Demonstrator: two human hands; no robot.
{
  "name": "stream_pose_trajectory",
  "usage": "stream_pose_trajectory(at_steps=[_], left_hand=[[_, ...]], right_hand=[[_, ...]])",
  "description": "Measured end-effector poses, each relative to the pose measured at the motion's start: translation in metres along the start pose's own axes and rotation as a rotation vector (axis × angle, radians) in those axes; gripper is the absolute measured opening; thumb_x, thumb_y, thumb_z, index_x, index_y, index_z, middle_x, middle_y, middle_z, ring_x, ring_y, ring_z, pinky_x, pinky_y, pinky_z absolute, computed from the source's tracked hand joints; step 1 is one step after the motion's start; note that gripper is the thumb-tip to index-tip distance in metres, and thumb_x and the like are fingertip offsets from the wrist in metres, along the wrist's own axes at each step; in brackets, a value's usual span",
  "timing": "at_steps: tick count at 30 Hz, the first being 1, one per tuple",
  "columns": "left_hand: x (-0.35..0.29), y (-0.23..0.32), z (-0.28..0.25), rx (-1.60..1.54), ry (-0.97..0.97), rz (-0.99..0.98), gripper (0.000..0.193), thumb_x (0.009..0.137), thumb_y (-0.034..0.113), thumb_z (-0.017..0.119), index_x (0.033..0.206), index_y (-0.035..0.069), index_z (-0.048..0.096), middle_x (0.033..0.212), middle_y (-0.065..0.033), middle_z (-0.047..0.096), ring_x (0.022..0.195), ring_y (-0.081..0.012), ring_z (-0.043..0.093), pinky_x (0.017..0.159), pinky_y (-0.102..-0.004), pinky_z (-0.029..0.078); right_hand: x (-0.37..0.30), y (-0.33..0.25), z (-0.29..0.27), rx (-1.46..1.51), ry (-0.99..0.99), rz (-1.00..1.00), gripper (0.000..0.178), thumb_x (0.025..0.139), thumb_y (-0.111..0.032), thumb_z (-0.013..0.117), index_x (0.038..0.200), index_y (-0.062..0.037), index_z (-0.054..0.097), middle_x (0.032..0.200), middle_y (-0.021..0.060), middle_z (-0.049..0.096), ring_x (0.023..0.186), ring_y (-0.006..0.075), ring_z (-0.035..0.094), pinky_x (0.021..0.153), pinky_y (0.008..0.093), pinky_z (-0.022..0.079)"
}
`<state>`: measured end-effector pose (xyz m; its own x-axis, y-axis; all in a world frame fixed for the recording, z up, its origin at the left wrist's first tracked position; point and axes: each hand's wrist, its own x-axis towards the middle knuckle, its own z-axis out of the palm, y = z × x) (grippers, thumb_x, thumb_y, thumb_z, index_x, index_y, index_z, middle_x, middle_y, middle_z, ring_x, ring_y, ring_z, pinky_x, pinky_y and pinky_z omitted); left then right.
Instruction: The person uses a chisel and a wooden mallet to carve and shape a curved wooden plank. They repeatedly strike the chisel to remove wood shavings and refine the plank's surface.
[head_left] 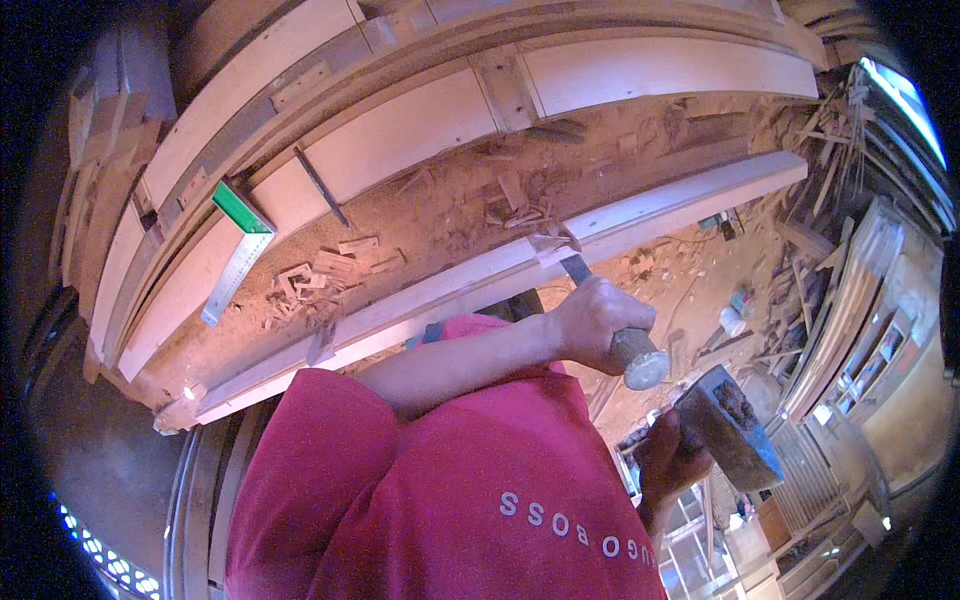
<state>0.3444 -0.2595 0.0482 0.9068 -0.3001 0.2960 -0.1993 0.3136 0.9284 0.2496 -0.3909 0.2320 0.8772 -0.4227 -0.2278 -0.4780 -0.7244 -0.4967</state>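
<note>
My left hand (593,322) is closed around a chisel (640,358) with a wooden handle and a pale butt end. The chisel's blade (575,268) points up to a notch in the edge of a long pale wooden board (690,205). My right hand (672,458) grips a hatchet (733,425) with a dark metal head, held just below and to the right of the chisel's butt, apart from it. My red shirt fills the lower middle of the view.
A try square (238,248) with a green stock lies at the left on the bench. Wood chips and offcuts (345,262) litter the bench surface behind the board. Several long boards (400,130) are stacked at the back. Scraps and sawdust cover the floor (700,270) at the right.
</note>
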Motion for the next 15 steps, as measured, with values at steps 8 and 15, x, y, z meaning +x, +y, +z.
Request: stream_pose_trajectory(at_steps=[8, 15], left_hand=[[-0.023, -0.018, 0.000, 0.012, 0.020, -0.065, 0.022, 0.061, 0.021, 0.072, 0.066, 0.012, 0.053, 0.058, -0.0074, 0.054, 0.053, -0.0269, 0.060, 0.048, -0.0384, 0.044], [-0.031, -0.040, -0.001, 0.102, -0.056, -0.058, 0.017, 0.064, 0.021, 0.070, 0.066, 0.012, 0.055, 0.058, -0.0055, 0.054, 0.052, -0.0254, 0.059, 0.047, -0.0368, 0.043]], right_hand=[[-0.019, 0.018, 0.000, 0.041, 0.004, -0.042, 0.044, 0.083, -0.021, 0.074, 0.115, 0.0014, 0.053, 0.098, 0.0099, 0.062, 0.078, 0.0180, 0.059, 0.068, 0.0320, 0.049], [0.019, -0.017, 0.020, -0.296, -0.329, -0.418, 0.020, 0.088, -0.006, 0.062, 0.108, -0.0067, 0.062, 0.104, 0.0166, 0.066, 0.097, 0.0341, 0.062, 0.085, 0.0426, 0.049]])
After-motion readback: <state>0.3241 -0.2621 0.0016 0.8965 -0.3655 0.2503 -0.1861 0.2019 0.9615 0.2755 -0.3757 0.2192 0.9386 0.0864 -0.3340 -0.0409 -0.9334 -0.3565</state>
